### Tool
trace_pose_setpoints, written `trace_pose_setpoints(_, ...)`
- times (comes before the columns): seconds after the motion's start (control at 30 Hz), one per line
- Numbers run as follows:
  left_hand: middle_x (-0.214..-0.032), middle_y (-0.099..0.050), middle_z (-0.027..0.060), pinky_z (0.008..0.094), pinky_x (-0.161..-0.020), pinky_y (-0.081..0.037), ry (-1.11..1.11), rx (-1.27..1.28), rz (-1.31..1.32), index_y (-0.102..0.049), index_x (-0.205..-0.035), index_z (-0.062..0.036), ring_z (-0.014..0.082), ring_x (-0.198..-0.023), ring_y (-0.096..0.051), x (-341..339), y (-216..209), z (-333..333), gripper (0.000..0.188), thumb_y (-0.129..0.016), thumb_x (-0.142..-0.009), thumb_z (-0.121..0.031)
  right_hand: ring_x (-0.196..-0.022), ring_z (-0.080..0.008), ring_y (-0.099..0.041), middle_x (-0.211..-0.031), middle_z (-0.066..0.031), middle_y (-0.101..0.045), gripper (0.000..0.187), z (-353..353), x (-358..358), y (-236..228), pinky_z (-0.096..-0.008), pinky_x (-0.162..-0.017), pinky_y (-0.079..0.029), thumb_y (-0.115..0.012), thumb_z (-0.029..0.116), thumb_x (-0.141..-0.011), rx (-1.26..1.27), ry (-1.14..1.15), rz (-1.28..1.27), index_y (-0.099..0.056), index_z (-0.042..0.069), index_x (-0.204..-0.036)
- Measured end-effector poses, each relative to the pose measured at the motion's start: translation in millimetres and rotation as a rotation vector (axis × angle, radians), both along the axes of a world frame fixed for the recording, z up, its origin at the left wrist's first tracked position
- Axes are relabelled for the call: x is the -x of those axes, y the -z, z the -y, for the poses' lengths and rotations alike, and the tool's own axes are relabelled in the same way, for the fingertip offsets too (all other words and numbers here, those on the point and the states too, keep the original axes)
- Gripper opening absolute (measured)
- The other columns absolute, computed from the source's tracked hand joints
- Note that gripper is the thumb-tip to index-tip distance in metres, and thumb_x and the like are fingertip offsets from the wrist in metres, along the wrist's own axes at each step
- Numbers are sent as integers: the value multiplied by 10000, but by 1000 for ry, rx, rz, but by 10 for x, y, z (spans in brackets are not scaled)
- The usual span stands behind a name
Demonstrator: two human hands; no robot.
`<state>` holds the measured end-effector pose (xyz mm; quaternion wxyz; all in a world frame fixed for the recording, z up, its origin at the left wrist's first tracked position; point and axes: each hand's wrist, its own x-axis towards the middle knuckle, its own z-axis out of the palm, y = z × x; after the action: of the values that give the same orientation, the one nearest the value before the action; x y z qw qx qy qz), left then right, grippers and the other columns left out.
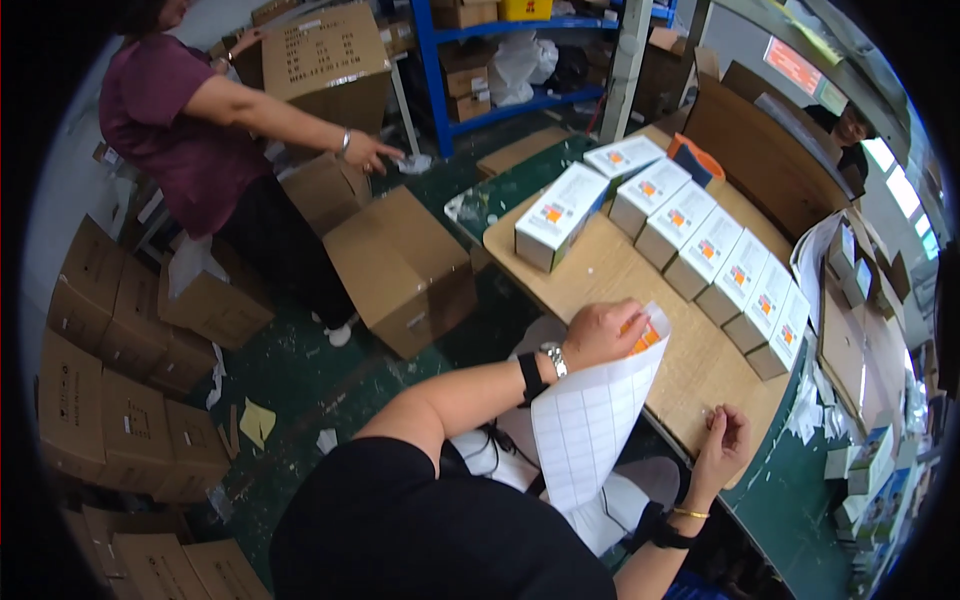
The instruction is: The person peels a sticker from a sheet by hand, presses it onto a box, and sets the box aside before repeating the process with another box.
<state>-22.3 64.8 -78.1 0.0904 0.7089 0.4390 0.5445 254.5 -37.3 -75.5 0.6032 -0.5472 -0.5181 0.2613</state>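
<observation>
My left hand [605, 335] is closed on the top of a sticker sheet [590, 425]. The sheet is white with a printed grid and hangs down over my lap; orange stickers [648, 338] show at its upper end. My right hand [725, 445] is held at the near right edge of the wooden tabletop [690, 375], its fingers curled in, and whatever they may pinch is too small to make out. Beyond my hands stands a slanting row of white boxes [708, 250], each with an orange mark on top. Another white box [560, 215] stands apart at the left.
Behind the row lies an orange and dark tape dispenser [697, 160]. Large open cartons [400, 270] and stacked cartons [130, 420] fill the floor at left. A co-worker in a purple shirt [160, 120] reaches out an arm there. Small boxes [870, 460] are heaped at far right.
</observation>
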Motion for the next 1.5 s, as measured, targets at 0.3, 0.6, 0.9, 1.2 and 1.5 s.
trace_pose_setpoints(0.3,-704,-668,147,430,-543,-506,-14,51,6,-632,-859,-65,349,-635,-678,-1,-72,16,181,-714,-951,-198,-880,-105,-664,-1021,-59,-701,127,-56,33,-31,-237,-823,-559,-642,45,-1038,-54,-11,7,-668,-37,-1131)
trace_pose_setpoints(0.6,-713,-665,154,446,-557,-507,11,53,24,-626,-877,-55,363,-646,-673,3,-119,106,177,-697,-967,-190,-872,-104,-658,-1016,-60,-702,133,-11,-7,-5,-228,-812,-545,-649,50,-1036,-43,-3,34,-666,-37,-1135)
trace_pose_setpoints(0.9,-724,-665,163,451,-568,-510,22,67,51,-625,-881,-49,371,-663,-677,27,-146,87,173,-686,-975,-180,-853,-94,-637,-994,-54,-687,103,-69,19,12,-220,-796,-532,-629,30,-1041,-57,-12,25,-656,-32,-1117)
trace_pose_setpoints(1.2,-723,-669,159,443,-560,-510,25,51,32,-629,-885,-46,367,-656,-679,24,-137,95,171,-691,-973,-179,-851,-91,-635,-995,-49,-682,104,-40,30,-15,-220,-792,-531,-633,35,-1041,-64,-15,19,-655,-31,-1119)
trace_pose_setpoints(1.5,-734,-670,152,441,-554,-510,26,28,26,-631,-888,-51,363,-652,-679,-29,-72,87,171,-695,-967,-189,-867,-95,-646,-996,-49,-686,113,-27,-32,46,-224,-812,-543,-631,40,-1043,-54,-1,8,-658,-31,-1127)
